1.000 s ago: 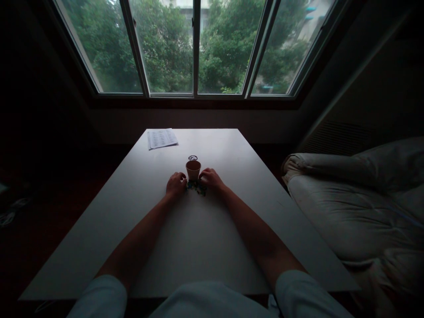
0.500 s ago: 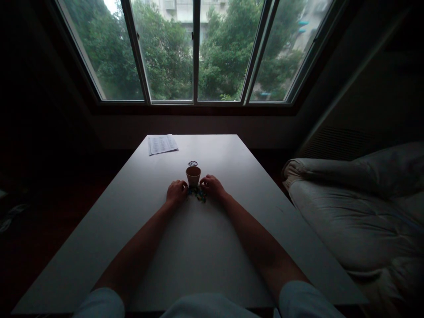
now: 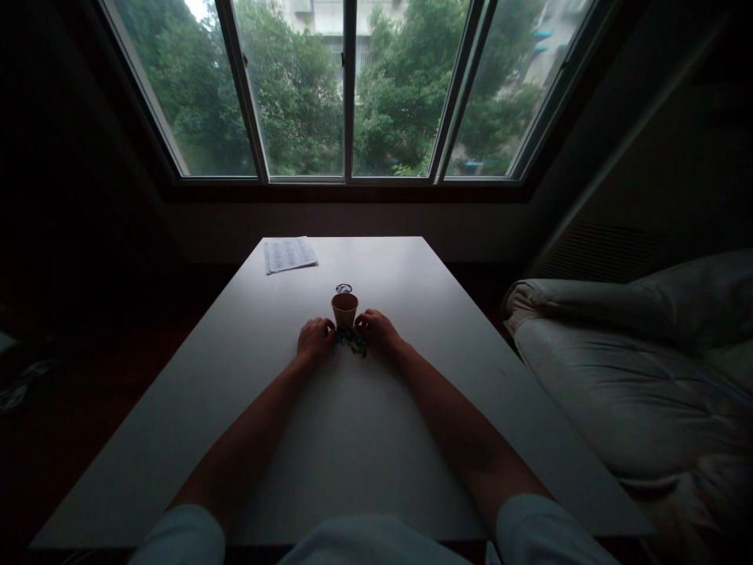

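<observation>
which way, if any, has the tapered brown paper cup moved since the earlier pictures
No: the cup shows no visible shift in any direction against the far edge of the flat white table.

The pieces (image 3: pixel 355 343) are too small and dark to count or tell apart. Shadow blurs the fingertips of the left hand (image 3: pixel 316 338) and the right hand (image 3: pixel 380 329), so whether either grip holds a piece or touches the cup (image 3: pixel 344 313) cannot be told. The papers' (image 3: pixel 290 256) print is unreadable. The window (image 3: pixel 349 102) runs off the top edge, the sofa (image 3: pixel 612 377) off the right, both sleeves (image 3: pixel 180 534) off the bottom. A pale shape (image 3: pixel 23 384) at far left is too dim to name.
</observation>
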`<action>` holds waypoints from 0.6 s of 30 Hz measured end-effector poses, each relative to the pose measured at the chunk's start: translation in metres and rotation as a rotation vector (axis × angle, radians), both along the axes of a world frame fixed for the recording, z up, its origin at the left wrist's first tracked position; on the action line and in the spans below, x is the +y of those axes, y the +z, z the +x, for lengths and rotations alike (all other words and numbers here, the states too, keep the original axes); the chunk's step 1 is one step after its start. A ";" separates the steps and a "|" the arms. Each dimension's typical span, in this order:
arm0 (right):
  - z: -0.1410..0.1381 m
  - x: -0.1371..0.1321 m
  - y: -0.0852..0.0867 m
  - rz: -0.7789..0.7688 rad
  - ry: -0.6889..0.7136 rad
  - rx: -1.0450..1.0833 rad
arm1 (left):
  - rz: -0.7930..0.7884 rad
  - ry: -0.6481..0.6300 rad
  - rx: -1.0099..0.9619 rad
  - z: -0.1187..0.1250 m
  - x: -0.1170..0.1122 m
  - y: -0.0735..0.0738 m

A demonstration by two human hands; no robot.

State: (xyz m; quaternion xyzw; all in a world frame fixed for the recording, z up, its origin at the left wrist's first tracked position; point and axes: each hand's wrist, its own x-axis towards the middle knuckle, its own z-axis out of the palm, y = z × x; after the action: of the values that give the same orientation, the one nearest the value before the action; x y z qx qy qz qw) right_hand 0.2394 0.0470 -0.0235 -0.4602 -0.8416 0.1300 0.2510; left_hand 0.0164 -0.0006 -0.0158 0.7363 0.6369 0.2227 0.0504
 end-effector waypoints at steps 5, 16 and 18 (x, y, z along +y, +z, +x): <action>-0.003 -0.004 0.004 -0.015 -0.039 -0.037 | -0.001 -0.006 0.010 0.000 0.001 -0.001; -0.007 -0.007 0.009 0.033 -0.097 -0.151 | 0.004 -0.009 0.006 0.000 0.000 0.000; -0.008 -0.008 0.011 0.047 -0.105 -0.169 | 0.007 -0.009 0.008 0.000 0.000 0.000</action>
State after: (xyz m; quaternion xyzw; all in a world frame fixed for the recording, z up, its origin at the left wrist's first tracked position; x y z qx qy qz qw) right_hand 0.2311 0.0393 -0.0129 -0.5068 -0.8374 0.0578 0.1965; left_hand 0.0164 -0.0008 -0.0157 0.7403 0.6330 0.2217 0.0462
